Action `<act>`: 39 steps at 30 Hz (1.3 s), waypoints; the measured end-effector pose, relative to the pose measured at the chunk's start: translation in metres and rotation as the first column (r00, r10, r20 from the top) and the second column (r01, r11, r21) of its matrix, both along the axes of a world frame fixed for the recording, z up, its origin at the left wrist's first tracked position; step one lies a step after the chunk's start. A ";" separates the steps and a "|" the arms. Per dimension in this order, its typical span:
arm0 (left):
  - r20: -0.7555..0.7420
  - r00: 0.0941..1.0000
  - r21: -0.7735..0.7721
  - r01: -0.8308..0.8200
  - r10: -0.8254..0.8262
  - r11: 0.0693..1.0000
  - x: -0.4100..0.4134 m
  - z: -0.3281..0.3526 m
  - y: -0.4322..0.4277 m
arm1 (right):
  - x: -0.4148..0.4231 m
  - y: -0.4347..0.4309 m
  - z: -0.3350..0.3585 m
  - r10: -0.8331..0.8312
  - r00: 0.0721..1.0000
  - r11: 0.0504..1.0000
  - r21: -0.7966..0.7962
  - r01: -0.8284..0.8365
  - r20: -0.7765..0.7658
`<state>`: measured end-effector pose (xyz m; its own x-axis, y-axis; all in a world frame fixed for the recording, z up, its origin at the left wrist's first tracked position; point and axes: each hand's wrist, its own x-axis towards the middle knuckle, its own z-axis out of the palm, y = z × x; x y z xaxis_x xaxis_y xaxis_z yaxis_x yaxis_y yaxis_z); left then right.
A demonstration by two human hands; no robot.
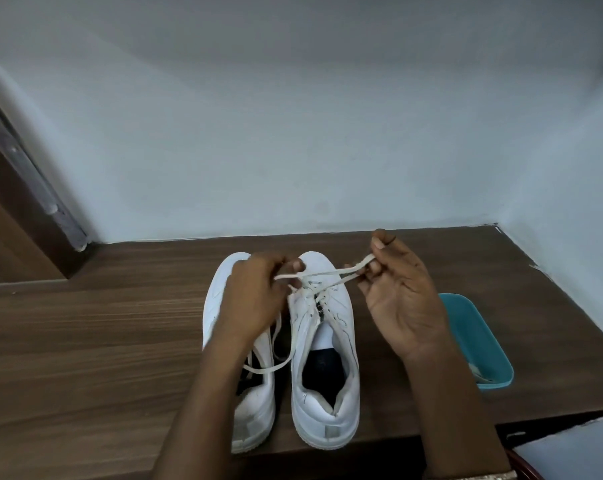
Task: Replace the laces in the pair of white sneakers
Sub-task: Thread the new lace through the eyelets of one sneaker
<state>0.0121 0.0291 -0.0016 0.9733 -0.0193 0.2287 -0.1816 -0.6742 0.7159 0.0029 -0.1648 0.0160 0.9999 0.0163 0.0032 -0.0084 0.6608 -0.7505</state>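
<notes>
Two white sneakers stand side by side on the wooden table, toes pointing away from me. The right sneaker (pixel 328 358) has a cream lace (pixel 331 273) threaded through its front eyelets. My right hand (pixel 400 299) pinches a loop of that lace, pulled up and to the right of the shoe. My left hand (pixel 255 292) hovers over the left sneaker (pixel 255 403) and grips the lace's other end near the right shoe's toe. A loose stretch of lace (pixel 276 365) trails across the left sneaker's opening.
A teal plastic tray (pixel 480 341) sits on the table (pixel 85 341) to the right of the shoes, with something pale in its near corner. White walls close in behind and at the right. A dark door frame (pixel 26 209) stands at the left.
</notes>
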 end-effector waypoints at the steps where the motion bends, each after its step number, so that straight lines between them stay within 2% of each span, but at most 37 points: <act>1: -0.038 0.999 -0.075 -0.011 0.008 0.997 0.001 0.003 0.008 | 0.001 -0.004 -0.001 -0.041 0.999 0.999 0.010 0.041 -0.018; 2: -0.092 0.995 -0.206 -0.046 0.027 0.978 0.000 0.007 0.015 | 0.002 -0.008 -0.003 -0.084 0.996 0.996 0.007 0.084 -0.027; 3: -0.167 0.985 -0.383 -0.109 0.047 0.917 -0.001 0.010 0.019 | 0.003 -0.012 -0.005 -0.124 0.992 0.992 -0.021 0.124 -0.030; 5: -0.305 0.951 -0.691 -0.256 0.048 0.676 -0.003 0.018 0.023 | 0.005 -0.019 -0.011 -0.198 0.980 0.966 -0.170 0.193 -0.012; 7: -0.382 0.924 -0.815 -0.342 0.011 0.468 -0.003 0.022 0.023 | 0.006 -0.018 -0.017 -0.244 0.969 0.882 -0.405 0.242 0.047; 9: -0.437 0.896 -0.858 -0.389 -0.079 0.336 -0.003 0.025 0.018 | 0.008 -0.010 -0.022 -0.246 0.965 0.771 -0.584 0.252 0.092; 12: -0.446 0.862 -0.894 -0.419 -0.242 0.159 -0.005 0.026 0.008 | 0.005 0.008 -0.019 -0.153 0.977 0.689 -0.692 0.215 0.151; 15: -0.405 0.855 -0.903 -0.430 -0.322 -0.006 -0.005 0.028 -0.001 | -0.005 0.022 -0.006 0.106 0.985 0.659 -0.751 0.034 0.138; 17: -0.372 0.871 -0.894 -0.429 -0.320 -0.129 -0.004 0.029 -0.005 | -0.010 0.031 -0.002 0.292 0.952 0.590 -0.801 -0.104 0.091; 20: -0.351 0.893 -0.883 -0.416 -0.283 -0.218 -0.002 0.028 -0.006 | -0.012 0.039 -0.004 0.378 0.925 0.516 -0.839 -0.172 0.043; 24: -0.306 0.913 -0.876 -0.381 -0.271 -0.295 -0.002 0.028 -0.004 | -0.012 0.038 -0.005 0.396 0.917 0.529 -0.827 -0.188 0.045; 26: -0.300 0.918 -0.889 -0.368 -0.261 -0.273 -0.003 0.029 -0.004 | -0.010 0.038 -0.006 0.361 0.929 0.560 -0.816 -0.141 0.087; 28: -0.349 0.917 -0.909 -0.382 -0.193 -0.166 -0.001 0.030 -0.001 | -0.007 0.035 -0.007 0.269 0.954 0.593 -0.803 -0.059 0.128; 30: -0.456 0.890 -0.889 -0.457 0.011 0.022 0.000 0.029 0.004 | -0.004 0.028 -0.007 0.161 0.976 0.626 -0.779 0.014 0.146; 32: -0.522 0.819 -0.808 -0.564 0.239 0.170 0.001 0.023 0.011 | -0.001 0.017 -0.009 0.080 0.987 0.622 -0.781 0.059 0.138; 33: -0.499 0.795 -0.765 -0.591 0.345 0.255 0.001 0.020 0.013 | 0.000 0.013 -0.009 0.056 0.990 0.597 -0.799 0.073 0.132; 35: -0.263 0.820 -0.646 -0.541 0.509 0.538 -0.004 0.017 0.014 | 0.001 0.007 -0.010 0.018 0.993 0.561 -0.823 0.087 0.117; 36: -0.098 0.865 -0.580 -0.452 0.493 0.678 -0.006 0.017 0.013 | 0.000 0.006 -0.009 -0.001 0.994 0.561 -0.822 0.093 0.112; 37: 0.033 0.913 -0.519 -0.333 0.408 0.787 -0.007 0.018 0.010 | 0.000 0.006 -0.009 -0.015 0.993 0.566 -0.818 0.101 0.113; 39: 0.111 0.986 -0.435 -0.062 0.122 0.898 -0.009 0.023 0.002 | 0.000 0.009 -0.007 -0.001 0.990 0.557 -0.822 0.120 0.144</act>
